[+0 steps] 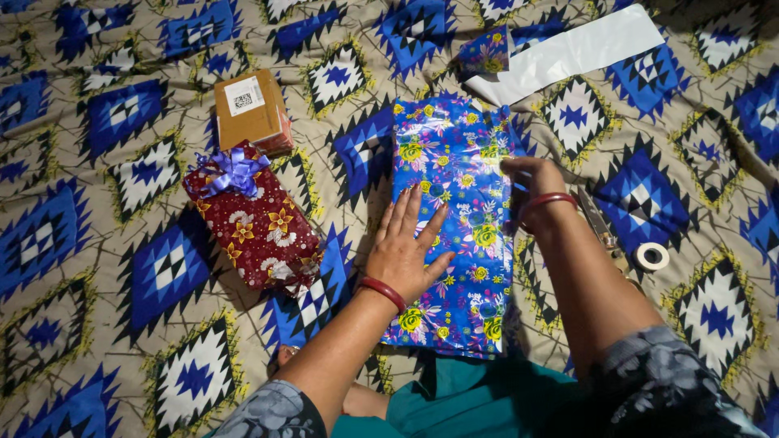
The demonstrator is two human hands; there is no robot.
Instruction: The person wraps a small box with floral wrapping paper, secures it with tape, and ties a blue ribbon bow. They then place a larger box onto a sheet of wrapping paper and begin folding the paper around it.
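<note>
I see a patterned sheet (97, 268) under everything. On it lies the blue parcel (454, 219), my left hand (403, 255) pressing flat on it, fingers spread; my right hand (531, 174) pinches its right edge. Beside: red gift (256, 223), brown box (251, 109), tape roll (652, 256).

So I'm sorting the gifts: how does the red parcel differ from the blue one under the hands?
The red parcel carries a purple bow; the blue parcel has none. The red one lies untouched and looks smaller; the blue one has the left hand flat on it and the right hand at its edge. Both are floral-wrapped.
</note>
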